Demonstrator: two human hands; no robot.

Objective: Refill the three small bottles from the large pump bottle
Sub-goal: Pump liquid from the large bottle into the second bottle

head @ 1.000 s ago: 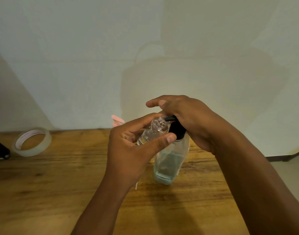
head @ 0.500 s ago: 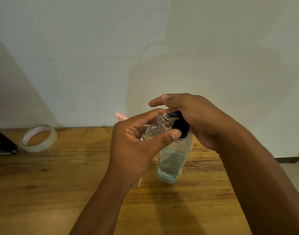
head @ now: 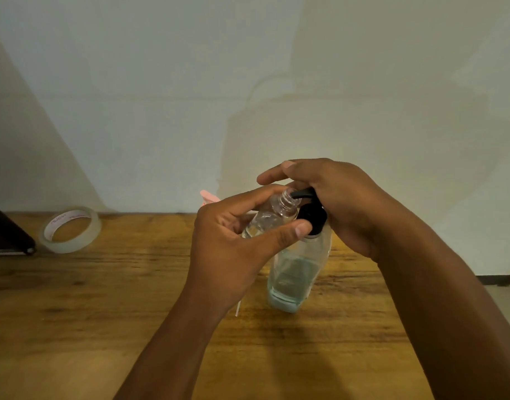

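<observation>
1 small clear plastic bottle (head: pixel 272 216), uncapped, tilted, gripped by left hand (head: pixel 233 249) fingers, its mouth at the black spout of 1 large clear pump bottle (head: pixel 298 272) standing on wooden counter (head: pixel 103 313). Right hand (head: pixel 334 197) rests on pump, fingers curled over it. 1 clear tape roll (head: pixel 70 233) far left.

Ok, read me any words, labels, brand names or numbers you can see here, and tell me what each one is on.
Tape roll: pink print runs round the inner core, but it is too blurred to read.
Large pump bottle: no label or print shows on the clear body or the black pump.
Small bottle gripped by the left hand: clear, no print shows.
Nothing else carries text.
</observation>
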